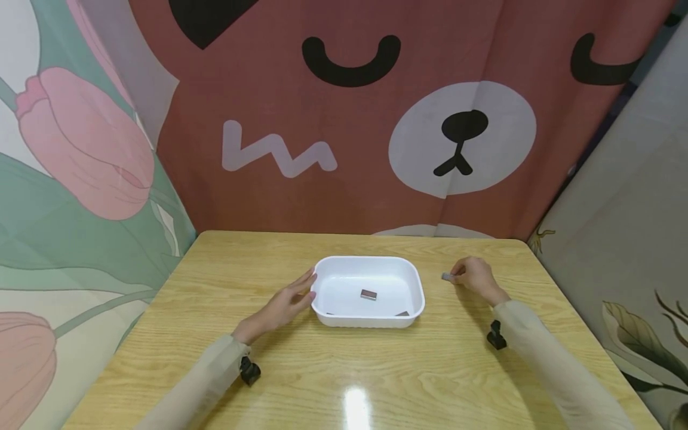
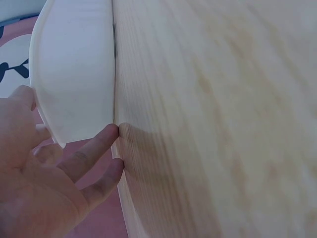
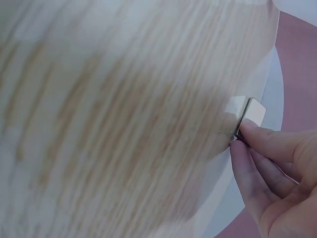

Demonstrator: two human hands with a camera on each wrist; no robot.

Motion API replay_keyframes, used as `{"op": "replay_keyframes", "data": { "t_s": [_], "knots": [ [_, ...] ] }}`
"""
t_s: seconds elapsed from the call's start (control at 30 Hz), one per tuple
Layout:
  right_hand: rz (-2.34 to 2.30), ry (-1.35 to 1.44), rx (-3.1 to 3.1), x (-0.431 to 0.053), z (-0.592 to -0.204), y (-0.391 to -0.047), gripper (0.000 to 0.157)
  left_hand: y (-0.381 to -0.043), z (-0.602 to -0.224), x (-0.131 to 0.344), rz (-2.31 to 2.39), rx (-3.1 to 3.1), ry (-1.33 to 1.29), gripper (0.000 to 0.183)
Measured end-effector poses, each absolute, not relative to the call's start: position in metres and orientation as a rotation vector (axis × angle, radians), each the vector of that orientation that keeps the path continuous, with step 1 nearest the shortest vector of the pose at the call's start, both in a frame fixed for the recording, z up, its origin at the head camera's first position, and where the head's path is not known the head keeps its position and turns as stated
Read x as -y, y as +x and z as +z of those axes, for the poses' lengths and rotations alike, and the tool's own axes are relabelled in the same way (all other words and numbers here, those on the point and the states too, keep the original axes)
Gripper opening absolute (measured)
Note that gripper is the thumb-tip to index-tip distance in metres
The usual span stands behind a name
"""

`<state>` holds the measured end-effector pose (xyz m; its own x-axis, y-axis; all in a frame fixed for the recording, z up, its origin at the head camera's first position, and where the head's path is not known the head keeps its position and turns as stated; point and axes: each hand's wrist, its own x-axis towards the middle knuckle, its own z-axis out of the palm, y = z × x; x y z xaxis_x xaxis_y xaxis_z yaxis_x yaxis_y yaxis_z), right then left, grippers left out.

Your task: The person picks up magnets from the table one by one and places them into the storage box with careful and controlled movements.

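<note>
A white plastic basin (image 1: pixel 368 321) sits on the wooden table. My left hand (image 1: pixel 282 306) touches its left side with fingers spread and mostly straight. In the left wrist view, that hand (image 2: pixel 59 168) lies along the basin's outer wall (image 2: pixel 77 74), two fingertips low by the tabletop. My right hand (image 1: pixel 475 278) is to the right of the basin, pinching a small flat grey block (image 1: pixel 447 277) between thumb and fingers. In the right wrist view, the block (image 3: pixel 255 111) has a shiny edge and a pale face, close over the wood.
Inside the basin lies a small rectangular piece (image 1: pixel 368 294) with a brownish top and pale edges. Another brownish piece (image 1: pixel 403 313) shows partly behind the front rim. Printed curtains (image 1: pixel 279 203) hang behind the table's far edge and at both sides.
</note>
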<state>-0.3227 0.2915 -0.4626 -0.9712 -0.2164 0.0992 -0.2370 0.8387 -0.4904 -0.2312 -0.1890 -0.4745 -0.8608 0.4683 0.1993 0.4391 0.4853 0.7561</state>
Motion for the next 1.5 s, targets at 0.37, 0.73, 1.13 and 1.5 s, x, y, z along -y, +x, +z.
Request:
{"op": "replay_keyframes", "data": {
  "t_s": [0.37, 0.73, 1.13, 1.5],
  "knots": [
    [0.804, 0.355, 2.956, -0.294, -0.465, -0.325, 0.008, -0.231, -0.475, 0.189, 1.339, -2.676, 0.793, 0.057],
    [0.834, 0.383, 2.874, -0.288, -0.459, -0.321, 0.006, -0.231, -0.477, 0.19, 1.347, -2.676, 0.815, 0.058],
    [0.893, 0.402, 2.797, -0.279, -0.445, -0.318, 0.005, -0.23, -0.475, 0.189, 1.368, -2.668, 0.796, 0.058],
    [0.93, 0.43, 2.724, -0.266, -0.433, -0.314, 0.004, -0.231, -0.478, 0.189, 1.391, -2.679, 0.796, 0.055]
  ]
}}
